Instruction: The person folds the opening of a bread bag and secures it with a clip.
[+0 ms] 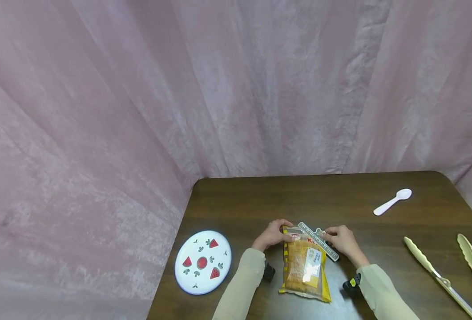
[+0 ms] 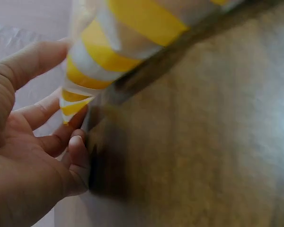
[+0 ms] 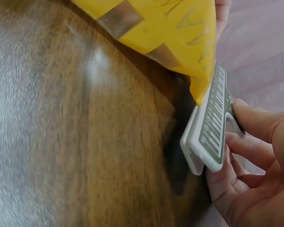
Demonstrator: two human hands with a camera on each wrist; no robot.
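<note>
A clear and yellow bag of bread (image 1: 301,262) lies on the table in the head view, a white label on its front. My left hand (image 1: 273,235) holds the bag's top left corner between thumb and fingers; in the left wrist view the yellow-striped bag edge (image 2: 104,59) runs into that hand's fingers. With thumb and fingers, my right hand (image 1: 341,242) pinches the handle of a long white and grey bag clip (image 1: 319,242). That clip slants across the bag's top right corner. Its lower end sticks out past the yellow corner in the right wrist view.
A round white plate-like piece with watermelon prints (image 1: 195,275) lies left of the bag. A white spoon (image 1: 389,204) rests at the back right. Tongs (image 1: 433,272) with gold-coloured scalloped ends lie spread at the right. Pink curtains hang behind the brown table (image 1: 300,195).
</note>
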